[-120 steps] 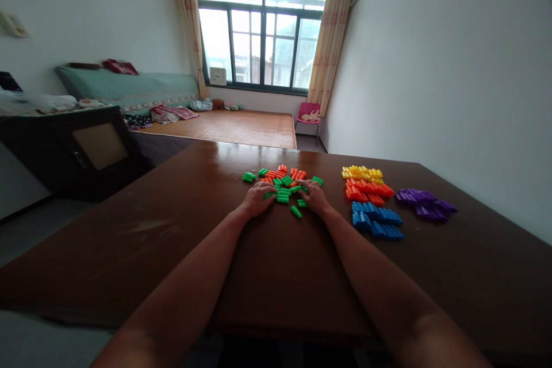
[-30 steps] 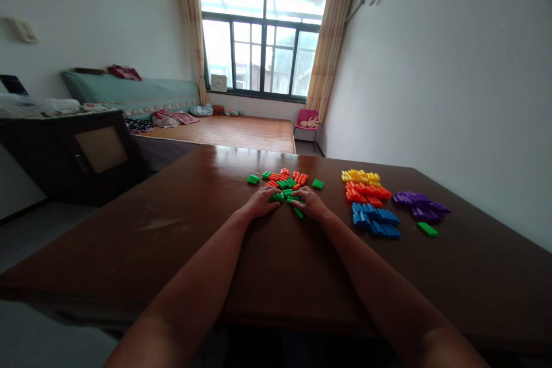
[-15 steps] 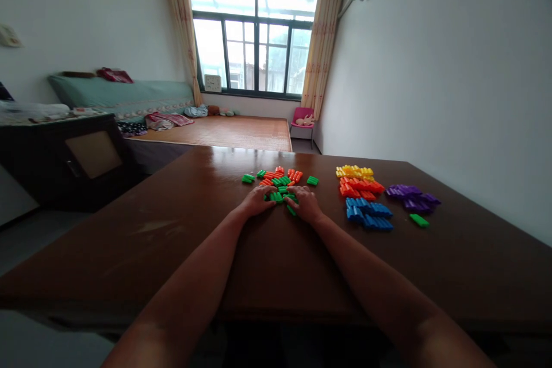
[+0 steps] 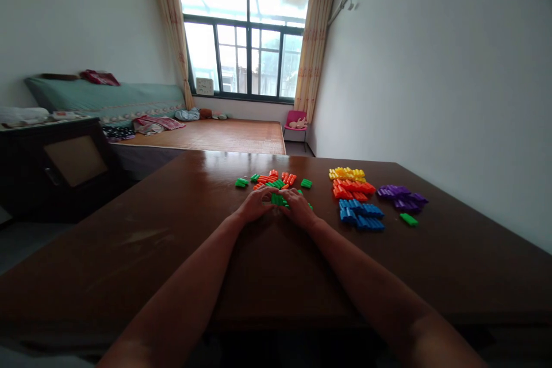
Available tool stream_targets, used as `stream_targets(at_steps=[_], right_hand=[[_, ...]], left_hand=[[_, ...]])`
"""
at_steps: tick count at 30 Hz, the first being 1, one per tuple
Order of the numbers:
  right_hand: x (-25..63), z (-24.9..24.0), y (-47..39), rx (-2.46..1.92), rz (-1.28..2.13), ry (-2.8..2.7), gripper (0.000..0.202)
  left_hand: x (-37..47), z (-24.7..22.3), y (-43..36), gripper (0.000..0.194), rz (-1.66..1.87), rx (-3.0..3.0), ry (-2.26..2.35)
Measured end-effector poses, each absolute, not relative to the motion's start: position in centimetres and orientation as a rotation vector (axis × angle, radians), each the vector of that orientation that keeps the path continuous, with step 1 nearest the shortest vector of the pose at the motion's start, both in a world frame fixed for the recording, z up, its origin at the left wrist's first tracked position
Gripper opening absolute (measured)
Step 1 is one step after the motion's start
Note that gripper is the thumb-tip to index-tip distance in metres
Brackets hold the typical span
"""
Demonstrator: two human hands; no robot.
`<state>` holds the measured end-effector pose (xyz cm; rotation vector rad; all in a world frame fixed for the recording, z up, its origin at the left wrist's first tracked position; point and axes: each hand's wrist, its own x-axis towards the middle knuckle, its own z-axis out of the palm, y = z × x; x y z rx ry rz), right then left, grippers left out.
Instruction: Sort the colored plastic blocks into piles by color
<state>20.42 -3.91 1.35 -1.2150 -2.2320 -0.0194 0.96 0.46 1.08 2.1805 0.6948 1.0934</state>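
My left hand [image 4: 255,204] and my right hand [image 4: 298,207] meet over the middle of the table, fingers curled inward from both sides. Between them lie several ribbed green plastic blocks [image 4: 278,200], which the fingers and thumbs grip; the right hand partly covers them. Just beyond the fingertips is a loose cluster of orange blocks [image 4: 267,179] mixed with green ones. One green block [image 4: 306,183] lies apart to the right of the cluster, and another green piece [image 4: 241,182] sits at its left.
On the brown table [image 4: 172,247], sorted groups stand at the right: yellow blocks [image 4: 347,173], orange-red blocks [image 4: 352,188], blue blocks [image 4: 361,215] and purple blocks [image 4: 402,198]. A single green block [image 4: 408,219] lies near the purple ones. A bed [image 4: 233,135] stands behind the table.
My hands have drawn closer together around the green blocks, with the right fingers now farther over them. The whole view has shifted slightly; the sorted groups stay put on the table.
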Motion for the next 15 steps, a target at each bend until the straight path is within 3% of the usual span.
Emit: stream_targets(at_steps=[9, 15], right_hand=[[24.1, 2.9, -3.4, -1.343, -0.143, -2.007, 0.048], [41.3, 3.4, -5.6, -1.567, -0.334, -1.707, 0.043]], left_hand=[[-0.2, 0.5, 1.9, 0.026, 1.178, 2.337, 1.006], [-0.6, 0.2, 2.4, 0.028, 1.143, 2.348, 1.080]])
